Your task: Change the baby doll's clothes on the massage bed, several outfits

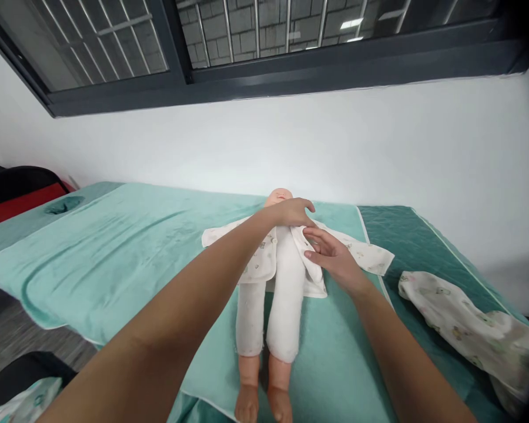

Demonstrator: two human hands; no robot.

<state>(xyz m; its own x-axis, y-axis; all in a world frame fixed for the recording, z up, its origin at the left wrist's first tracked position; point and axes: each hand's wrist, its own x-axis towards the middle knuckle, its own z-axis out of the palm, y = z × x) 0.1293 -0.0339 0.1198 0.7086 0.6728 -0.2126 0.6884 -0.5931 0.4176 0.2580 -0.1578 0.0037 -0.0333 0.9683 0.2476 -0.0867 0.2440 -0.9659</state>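
A baby doll (287,264) lies on its back, head toward the wall, in white leggings with bare feet showing. Its white printed baby jacket (260,264) is open at the front, sleeves spread to both sides. My left hand (296,212) reaches across the upper chest; its visible fingers are curved and apart, and they partly hide the doll's neck and the collar. Just below, my right hand (332,257) has its thumb and fingers about the edge of the jacket's right-hand front flap. The fingertips of both hands are close together.
Under the doll lies a light teal blanket (127,247) over a darker green quilted cover (392,229). A folded printed cloth (462,323) rests at right. A black and red bag (22,191) stands at left. The white wall (247,147) and barred window (264,35) are behind.
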